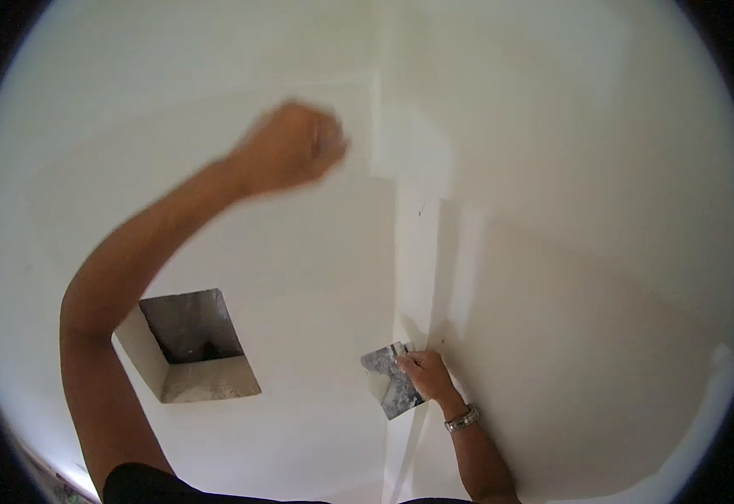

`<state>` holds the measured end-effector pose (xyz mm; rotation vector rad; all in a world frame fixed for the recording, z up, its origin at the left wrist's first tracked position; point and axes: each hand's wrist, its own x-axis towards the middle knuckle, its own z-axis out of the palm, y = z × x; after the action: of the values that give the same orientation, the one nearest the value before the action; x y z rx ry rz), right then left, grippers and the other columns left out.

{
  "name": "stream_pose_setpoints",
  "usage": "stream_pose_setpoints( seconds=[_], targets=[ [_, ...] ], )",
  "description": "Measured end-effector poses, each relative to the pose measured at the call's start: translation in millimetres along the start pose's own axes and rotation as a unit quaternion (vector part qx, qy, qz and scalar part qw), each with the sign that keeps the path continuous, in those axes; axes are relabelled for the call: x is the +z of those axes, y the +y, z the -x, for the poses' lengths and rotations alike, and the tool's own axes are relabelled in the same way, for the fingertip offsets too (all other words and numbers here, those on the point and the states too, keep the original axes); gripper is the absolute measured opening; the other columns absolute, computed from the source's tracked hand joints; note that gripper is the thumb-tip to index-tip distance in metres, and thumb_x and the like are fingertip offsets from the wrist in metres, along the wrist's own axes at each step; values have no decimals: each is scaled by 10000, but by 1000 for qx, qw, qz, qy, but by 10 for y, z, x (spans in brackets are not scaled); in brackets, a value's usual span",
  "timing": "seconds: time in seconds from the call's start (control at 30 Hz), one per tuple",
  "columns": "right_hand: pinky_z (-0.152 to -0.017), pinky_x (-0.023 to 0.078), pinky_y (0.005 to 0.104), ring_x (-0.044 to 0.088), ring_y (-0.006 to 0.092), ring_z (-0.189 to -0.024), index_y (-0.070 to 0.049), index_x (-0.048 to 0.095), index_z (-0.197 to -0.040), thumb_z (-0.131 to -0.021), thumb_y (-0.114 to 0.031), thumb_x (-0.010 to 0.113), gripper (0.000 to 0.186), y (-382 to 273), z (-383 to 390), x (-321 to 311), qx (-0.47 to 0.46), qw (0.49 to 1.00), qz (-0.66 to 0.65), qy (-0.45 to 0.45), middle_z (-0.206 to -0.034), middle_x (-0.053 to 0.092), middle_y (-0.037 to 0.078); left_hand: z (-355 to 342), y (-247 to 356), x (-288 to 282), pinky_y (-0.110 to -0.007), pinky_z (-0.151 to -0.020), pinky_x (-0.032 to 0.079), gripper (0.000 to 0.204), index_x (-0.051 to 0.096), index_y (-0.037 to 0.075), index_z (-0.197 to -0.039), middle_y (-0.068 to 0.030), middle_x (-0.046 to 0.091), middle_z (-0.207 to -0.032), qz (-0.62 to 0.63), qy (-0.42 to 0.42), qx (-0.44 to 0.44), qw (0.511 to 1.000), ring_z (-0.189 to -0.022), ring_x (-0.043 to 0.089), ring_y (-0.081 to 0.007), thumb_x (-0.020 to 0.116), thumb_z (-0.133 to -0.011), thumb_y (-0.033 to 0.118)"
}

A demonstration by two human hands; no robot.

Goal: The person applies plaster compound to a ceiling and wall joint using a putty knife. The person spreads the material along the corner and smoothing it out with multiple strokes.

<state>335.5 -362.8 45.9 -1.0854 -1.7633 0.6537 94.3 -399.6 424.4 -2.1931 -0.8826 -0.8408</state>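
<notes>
1. Right hand (425, 375): seen low in the view, fingers closed around the handle of a putty knife (392, 382). A metal wristwatch (462, 419) is worn on the wrist just below the hand.

2. Putty knife: a broad, flat grey blade, smeared with pale filler, is held to the left of the right hand and tilted, its wide edge pointing down and left. The blade is laid against or just off the white wall (585, 319); contact cannot be told. It is placed beside the vertical corner seam (422, 277) that runs up from the right hand.

3. Left hand (293, 147): raised high, well apart from the right hand and up to its left. It is blurred; the fingers appear curled into a loose fist, and whether anything is held inside cannot be told. The bare forearm is bent at the elbow and is seen coming up from the lower left edge.

4. Square opening (191, 340): a recess cut into the white surface, found between the 2 hands in height, left of the right hand and just right of the left elbow. Its inner faces are rough grey, its side walls pale.

5. Patches of lighter filler (413, 143): seen on the surface above the right hand and right of the left hand, along the seam
</notes>
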Motion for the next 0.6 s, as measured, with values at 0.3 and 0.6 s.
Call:
stream_pose_setpoints(
  seconds=[0.3,0.6],
  targets=[
    [-476,296,330,321,75,-517,-8,421,-590,-902,-246,577,422,44,2,6,-25,999,20,15,-529,323,-29,-2043,-680,-718,-513,-1084,309,389,514,98,-1284,-151,332,-1408,-178,130,-94,971,-1284,380,-324,528,-896,103],
    [-524,371,438,431,277,-475,28,514,-641,-901,-335,512,446,-82,-19,8,-28,998,60,-21,-532,449,180,-2945,-1028,-550,-630,-1125,91,488,386,125,-1436,-183,165,-1555,-223,179,-150,946,-1429,137,-399,442,-955,183]
  ],
)
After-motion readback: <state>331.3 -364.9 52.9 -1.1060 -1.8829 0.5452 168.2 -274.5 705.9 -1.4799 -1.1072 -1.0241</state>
